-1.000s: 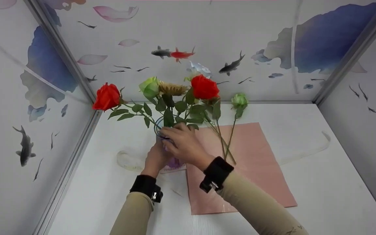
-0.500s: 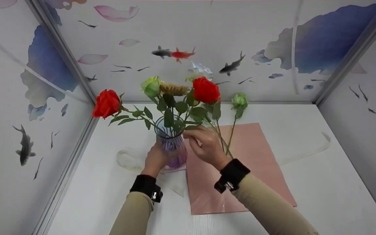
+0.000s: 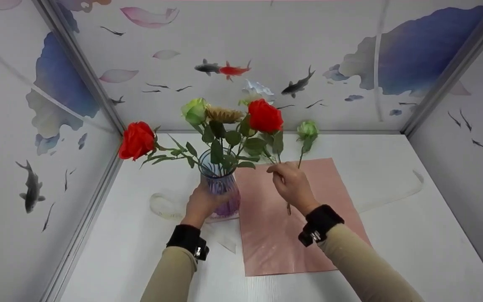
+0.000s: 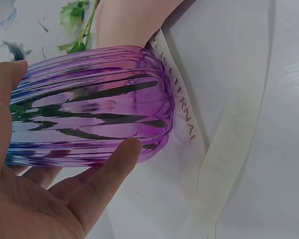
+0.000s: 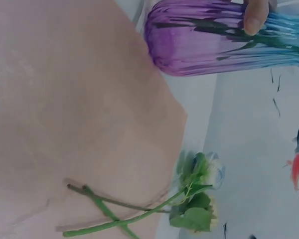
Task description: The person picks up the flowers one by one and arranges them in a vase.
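Observation:
My left hand [image 3: 203, 203] grips a ribbed glass vase [image 4: 89, 107], blue toward the top and purple at the base. The left wrist view shows fingers and thumb around its side, with green stems inside. A red rose [image 3: 136, 140] leans far out to the left. Over the mouth stand a pale green rose [image 3: 194, 110], a tan daisy-like flower [image 3: 224, 114] and another red rose [image 3: 265, 115]. My right hand [image 3: 294, 186] hovers with loosely bent fingers above crossed loose stems [image 5: 109, 211], overlapping them in the head view. Only its fingertips enter the right wrist view.
Pink wrapping paper [image 3: 321, 235] lies under the loose stems, right of the vase. A loose green rose [image 3: 307, 129] rests at the back. A pale ribbon [image 4: 229, 154] with printed lettering runs beside the vase base. Printed wall panels [image 3: 329, 33] enclose the white table [image 3: 426, 251].
My right hand has left the vase mouth and moved right, over the loose stems. The left red rose has sunk lower. My left hand has stayed on the vase.

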`<state>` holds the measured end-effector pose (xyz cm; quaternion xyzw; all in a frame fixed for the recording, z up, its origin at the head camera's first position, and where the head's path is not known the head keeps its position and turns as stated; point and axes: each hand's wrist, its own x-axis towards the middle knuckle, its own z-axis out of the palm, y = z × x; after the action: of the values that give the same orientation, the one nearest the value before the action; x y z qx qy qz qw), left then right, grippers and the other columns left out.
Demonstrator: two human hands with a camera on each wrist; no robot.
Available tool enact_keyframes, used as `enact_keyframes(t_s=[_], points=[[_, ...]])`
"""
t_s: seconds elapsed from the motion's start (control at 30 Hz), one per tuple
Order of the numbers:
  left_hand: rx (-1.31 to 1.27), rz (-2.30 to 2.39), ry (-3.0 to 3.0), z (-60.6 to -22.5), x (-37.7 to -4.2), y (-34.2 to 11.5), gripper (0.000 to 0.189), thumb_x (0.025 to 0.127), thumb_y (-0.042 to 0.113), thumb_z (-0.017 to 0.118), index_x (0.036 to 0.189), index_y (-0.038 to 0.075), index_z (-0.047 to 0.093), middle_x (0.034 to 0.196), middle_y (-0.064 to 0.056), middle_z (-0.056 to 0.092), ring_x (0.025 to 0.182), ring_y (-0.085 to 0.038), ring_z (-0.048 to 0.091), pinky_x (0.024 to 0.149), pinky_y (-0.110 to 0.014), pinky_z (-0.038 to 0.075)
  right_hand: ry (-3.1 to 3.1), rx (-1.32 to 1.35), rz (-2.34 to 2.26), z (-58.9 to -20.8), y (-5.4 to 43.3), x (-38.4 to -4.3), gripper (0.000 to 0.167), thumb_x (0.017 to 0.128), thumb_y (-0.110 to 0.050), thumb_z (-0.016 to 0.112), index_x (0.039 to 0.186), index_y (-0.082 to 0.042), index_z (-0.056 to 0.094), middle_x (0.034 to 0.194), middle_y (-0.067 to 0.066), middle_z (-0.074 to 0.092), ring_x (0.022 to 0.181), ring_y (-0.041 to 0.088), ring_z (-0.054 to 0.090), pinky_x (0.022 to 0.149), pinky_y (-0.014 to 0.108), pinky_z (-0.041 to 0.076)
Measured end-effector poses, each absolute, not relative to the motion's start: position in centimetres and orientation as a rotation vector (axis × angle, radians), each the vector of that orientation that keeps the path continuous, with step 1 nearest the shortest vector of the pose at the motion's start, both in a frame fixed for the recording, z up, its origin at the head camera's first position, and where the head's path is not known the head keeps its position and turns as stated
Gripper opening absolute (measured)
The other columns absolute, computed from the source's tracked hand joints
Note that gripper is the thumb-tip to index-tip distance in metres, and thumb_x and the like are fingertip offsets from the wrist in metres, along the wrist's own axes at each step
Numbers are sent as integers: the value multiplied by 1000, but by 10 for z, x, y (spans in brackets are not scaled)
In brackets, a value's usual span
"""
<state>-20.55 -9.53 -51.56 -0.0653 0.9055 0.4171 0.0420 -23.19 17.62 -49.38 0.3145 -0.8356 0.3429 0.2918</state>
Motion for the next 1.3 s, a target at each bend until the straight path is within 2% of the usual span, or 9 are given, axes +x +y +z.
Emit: enact_keyframes(t_s=[0.13,0.3,0.5,0.63,0.83,0.93,1.03,1.13,1.3], points=[[-212,1283,2761,-516,-205,-96,102,79,57,82,153,7,32,138,-20,62,125,-39,62,104,-57,49,-2364,763,915,-505,191,-233,19,96,6,60,108,-5,72,99,11,70,87,26,63,73,40,54],[-227,1286,2746,-516,-205,-95,105,77,59,82,153,9,30,139,-18,62,125,-38,62,104,-57,49,-2487,663,861,-517,206,-237,28,96,7,62,120,-4,69,104,14,64,94,29,63,79,42,55],[-233,1258,2763,-516,-206,-95,103,78,59,81,153,10,32,139,-19,61,126,-40,61,105,-57,48,-2619,580,760,-529,224,-239,46,93,8,65,137,0,58,118,23,59,107,38,58,88,50,51],[-236,1250,2757,-515,-206,-95,103,79,59,81,154,9,32,141,-19,61,128,-39,60,106,-57,47,-2750,501,744,-540,236,-238,61,92,8,67,149,-2,48,132,27,53,120,44,54,98,55,48],[-246,1254,2741,-513,-204,-95,105,79,59,81,156,10,29,144,-19,58,130,-39,58,108,-57,46,-2866,421,695,-554,251,-235,76,89,10,69,157,-7,38,140,29,47,123,50,50,98,63,45],[-244,1261,2743,-513,-204,-95,106,79,58,81,157,10,28,144,-19,58,130,-39,58,108,-57,46,-2861,424,655,-562,257,-234,74,90,9,70,155,-5,39,139,30,48,120,52,52,95,64,46],[-241,1264,2747,-514,-204,-95,106,78,58,82,157,10,28,143,-18,59,129,-37,59,108,-56,46,-2865,410,647,-571,262,-233,64,95,1,67,154,-3,41,139,31,48,118,53,52,95,66,45],[-225,1260,2766,-514,-204,-95,105,79,58,81,156,8,30,139,-19,62,126,-38,61,104,-56,49,-2931,366,664,-577,266,-231,59,101,-5,61,156,-7,38,144,28,45,123,52,50,100,66,42],[-237,1239,2778,-514,-205,-96,106,78,58,82,156,7,31,136,-19,63,123,-38,62,102,-57,50,-3062,293,691,-581,267,-229,63,104,-6,56,160,-13,29,153,26,36,133,51,42,109,68,35]])
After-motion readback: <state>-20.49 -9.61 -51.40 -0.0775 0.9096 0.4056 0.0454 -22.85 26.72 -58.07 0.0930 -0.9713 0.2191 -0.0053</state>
